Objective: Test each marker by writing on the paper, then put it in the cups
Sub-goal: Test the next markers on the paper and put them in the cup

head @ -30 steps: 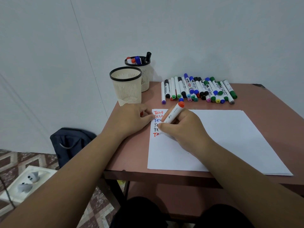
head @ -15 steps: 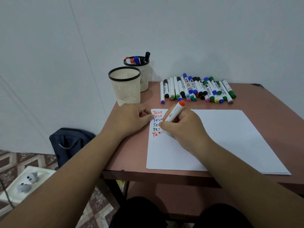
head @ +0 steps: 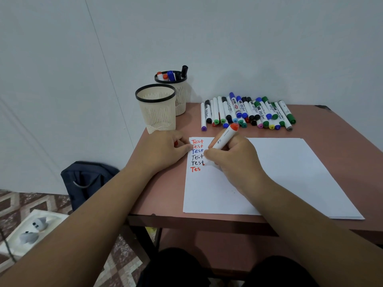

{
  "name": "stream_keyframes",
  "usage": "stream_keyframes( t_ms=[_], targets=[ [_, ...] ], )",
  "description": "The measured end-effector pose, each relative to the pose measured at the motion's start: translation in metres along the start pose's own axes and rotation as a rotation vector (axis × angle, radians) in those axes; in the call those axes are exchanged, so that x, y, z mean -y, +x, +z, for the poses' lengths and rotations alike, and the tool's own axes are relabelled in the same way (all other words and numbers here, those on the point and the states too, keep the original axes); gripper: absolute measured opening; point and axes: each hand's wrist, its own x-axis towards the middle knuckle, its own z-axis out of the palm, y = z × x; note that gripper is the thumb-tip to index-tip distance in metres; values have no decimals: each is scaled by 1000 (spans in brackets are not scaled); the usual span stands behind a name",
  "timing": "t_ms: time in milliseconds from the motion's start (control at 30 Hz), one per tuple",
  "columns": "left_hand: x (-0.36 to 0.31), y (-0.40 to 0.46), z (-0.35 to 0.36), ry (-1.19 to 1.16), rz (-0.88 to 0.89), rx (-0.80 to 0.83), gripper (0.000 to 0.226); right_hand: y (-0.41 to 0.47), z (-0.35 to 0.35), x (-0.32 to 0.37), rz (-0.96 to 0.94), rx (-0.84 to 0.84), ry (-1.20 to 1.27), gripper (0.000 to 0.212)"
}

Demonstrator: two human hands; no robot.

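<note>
My right hand (head: 234, 160) grips a white marker with a red end (head: 224, 136), its tip down on the white paper (head: 290, 172) beside a red "Tes". Above that stand several lines reading "Test" in red, blue and black. My left hand (head: 163, 150) rests at the paper's left edge, fingers curled round a small red cap (head: 175, 143) that barely shows. Several capped markers (head: 246, 112) lie in a row beyond the paper. A cream mesh cup (head: 157, 112) stands at the table's far left corner; a second cup (head: 182, 100) behind it holds several markers.
The brown table (head: 342, 141) stands against a white wall. A dark bag (head: 87, 181) sits on the tiled floor to the left, with a white tray (head: 31, 230) of grey objects nearer me. My knees are under the table's front edge.
The red word on the bottom line has grown from "T" to "Tes" as my right hand moved slightly right. My left hand has stayed put.
</note>
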Motion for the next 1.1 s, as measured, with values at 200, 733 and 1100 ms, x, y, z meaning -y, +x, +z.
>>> stream_keyframes(
  t_ms=[200,733,1100],
  targets=[
    [-1,-1,-1,-10,-5,4,16,0,2,1,-11,26,-56,13],
    [-2,-5,-4,4,45,-22,25,0,-1,0,-18,33,33,12],
    [0,-5,-1,-157,202,-38,25,3,-6,1,-104,5,373,20]
  ],
)
